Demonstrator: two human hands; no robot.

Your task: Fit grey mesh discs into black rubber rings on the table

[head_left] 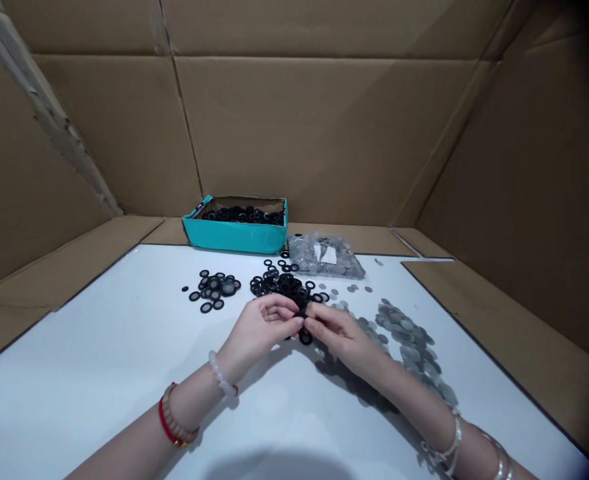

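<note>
Because my left hand (264, 321) and right hand (343, 331) seem to pinch a black ring (301, 313) between their fingertips, beside the black-ring pile (285, 283), a slip could drop it among those or the grey discs (410, 329).

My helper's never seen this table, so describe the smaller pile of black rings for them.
A turquoise box stands at the far edge of the white table. Just this side of it, left of the larger ring pile, lies the smaller pile of black rings. Grey centres set it apart; many rings in its neighbour look open.
</note>
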